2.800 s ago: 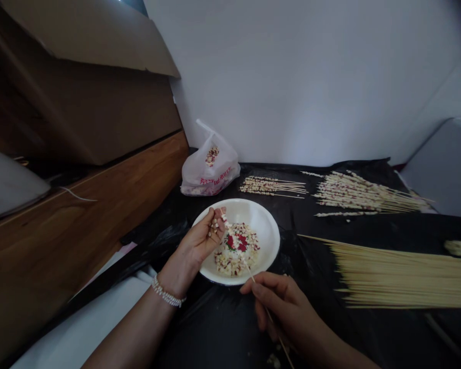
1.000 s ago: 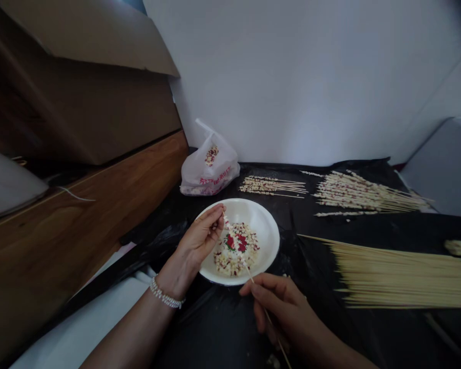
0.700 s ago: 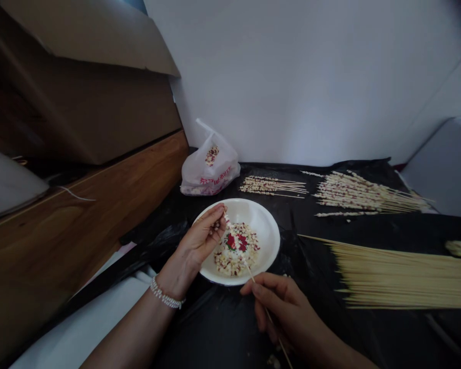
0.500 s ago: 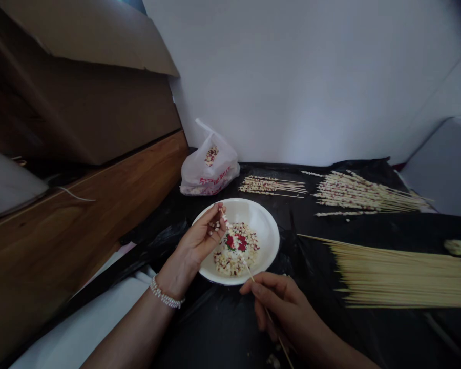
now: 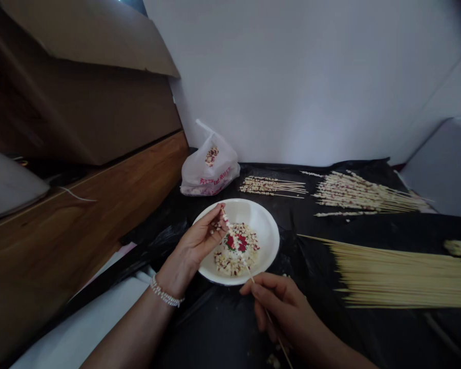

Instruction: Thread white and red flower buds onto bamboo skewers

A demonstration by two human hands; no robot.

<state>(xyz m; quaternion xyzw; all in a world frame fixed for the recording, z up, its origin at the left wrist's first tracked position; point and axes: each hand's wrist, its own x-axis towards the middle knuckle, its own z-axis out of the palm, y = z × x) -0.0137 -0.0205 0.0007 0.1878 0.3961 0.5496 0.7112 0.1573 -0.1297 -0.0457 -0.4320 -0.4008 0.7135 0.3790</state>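
1. one skewer [image 5: 249,268] is held in the right hand [image 5: 286,302], its loaded end slanted over one bowl [image 5: 267,220].
2. kernels [image 5: 214,226], too small to be counted, are cupped in the left hand [image 5: 200,241], fingertips at the skewer's tip.
3. at the far side, one bag [image 5: 209,174] and, to its right, two piles [image 5: 353,192] are seen; at right, one stick bundle [image 5: 403,277].
4. compared with a second ago, the left fingers are loosened, the kernels uncovered.

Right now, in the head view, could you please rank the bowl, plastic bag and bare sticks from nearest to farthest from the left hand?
1. Bowl, below the left hand.
2. Plastic bag, behind the bowl.
3. Bare sticks, far right.
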